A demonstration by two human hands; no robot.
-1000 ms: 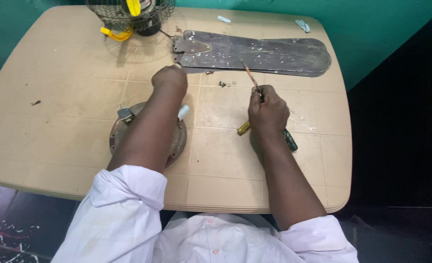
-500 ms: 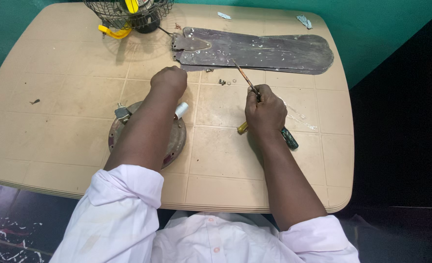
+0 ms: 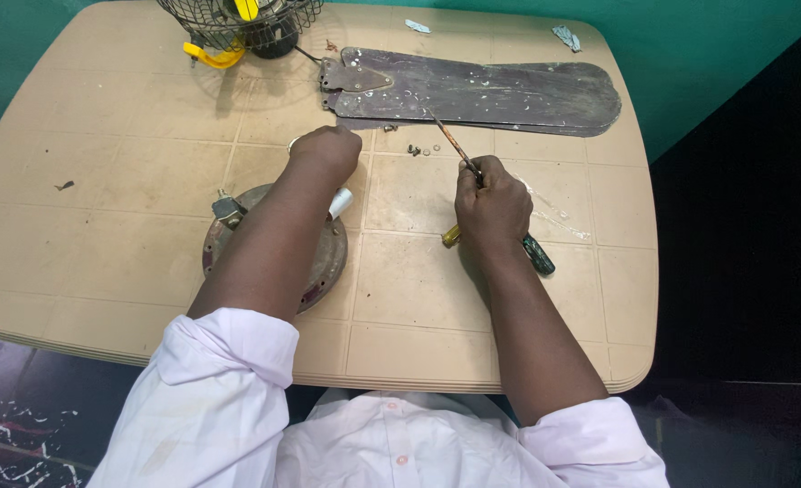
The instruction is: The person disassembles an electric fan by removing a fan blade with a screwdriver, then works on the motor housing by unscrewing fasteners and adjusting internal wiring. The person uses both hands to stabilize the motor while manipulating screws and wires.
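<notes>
Comparing this moment with the two earlier views, we note little real change: both hands keep their posts, and only the camera seems to have tipped, so the fan cage now sits higher in view.

Nearest us, under our left forearm, lies a round rusty motor housing (image 3: 315, 271), with a small white cylinder (image 3: 341, 202) poking out beside the arm. Our left hand (image 3: 326, 149) is curled into a loose fist, knuckles up, resting on the tan table (image 3: 129, 181); whether it pinches anything we cannot tell.

Our right hand (image 3: 494, 206) is closed around a thin rusty screwdriver (image 3: 451, 145), whose shaft slants up and away from the fingers, its tip near the edge of the dark fan blade (image 3: 491, 90). A yellow tool end (image 3: 452, 237) and a dark green handle (image 3: 538, 254) stick out on either side below this hand. Between the hands, just beyond them, sit a few small screws (image 3: 416, 150).

Farthest off, beyond the left hand, stands a wire fan cage (image 3: 238, 20) with a yellow clip (image 3: 209, 58). We judge the work as paused at the blade's mounting end.
</notes>
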